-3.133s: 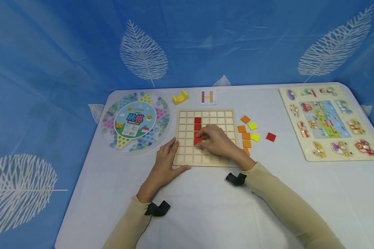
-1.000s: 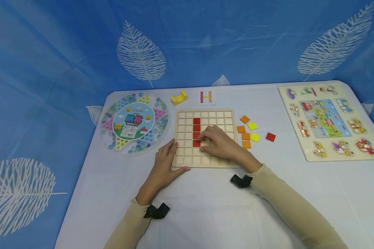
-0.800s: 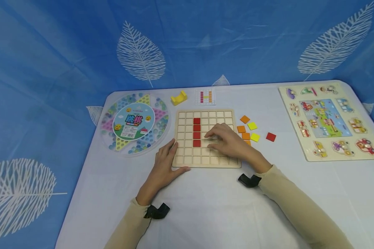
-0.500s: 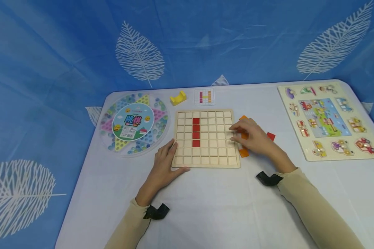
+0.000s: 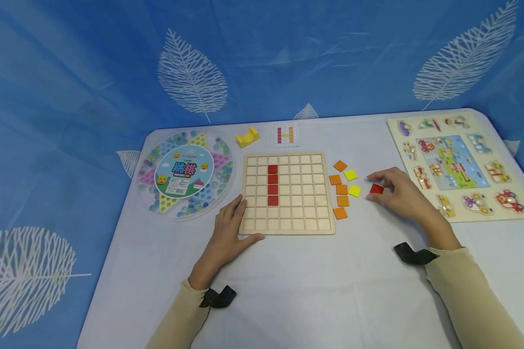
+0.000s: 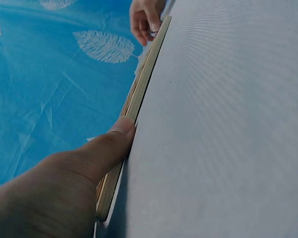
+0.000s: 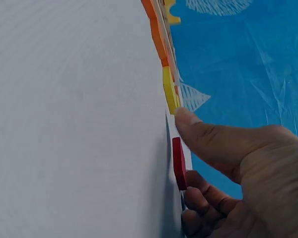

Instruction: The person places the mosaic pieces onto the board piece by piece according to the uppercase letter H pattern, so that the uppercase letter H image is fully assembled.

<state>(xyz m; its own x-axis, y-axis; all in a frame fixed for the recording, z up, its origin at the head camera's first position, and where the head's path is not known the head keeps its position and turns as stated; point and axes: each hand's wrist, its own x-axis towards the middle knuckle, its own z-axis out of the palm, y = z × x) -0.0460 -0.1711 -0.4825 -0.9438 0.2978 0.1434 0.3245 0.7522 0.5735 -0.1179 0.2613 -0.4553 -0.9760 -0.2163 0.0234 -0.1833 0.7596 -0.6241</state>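
Observation:
A wooden grid board (image 5: 304, 229) lies mid-table, with several red tiles (image 5: 272, 179) in one column. My left hand (image 5: 227, 232) rests at the board's lower left corner, its thumb along the front edge in the left wrist view. To the right, my right hand (image 5: 399, 194) is around a loose red tile (image 5: 376, 189), thumb on the near side and fingers beyond. In the right wrist view the red tile (image 7: 179, 163) lies close to the fingertips, with the thumb tip apart from it. Several orange tiles (image 5: 342, 200) and two yellow tiles (image 5: 354, 191) lie between board and hand.
A pattern card (image 5: 284, 134) and a yellow curved block (image 5: 247, 137) lie behind the board. A round Chinese checkers set (image 5: 184, 172) is at left, and a wooden peg puzzle (image 5: 454, 165) at right, just beyond the right hand.
My right hand has left the red column and moved right, past the orange and yellow tiles, to the loose red tile. The left hand stays at the board's corner.

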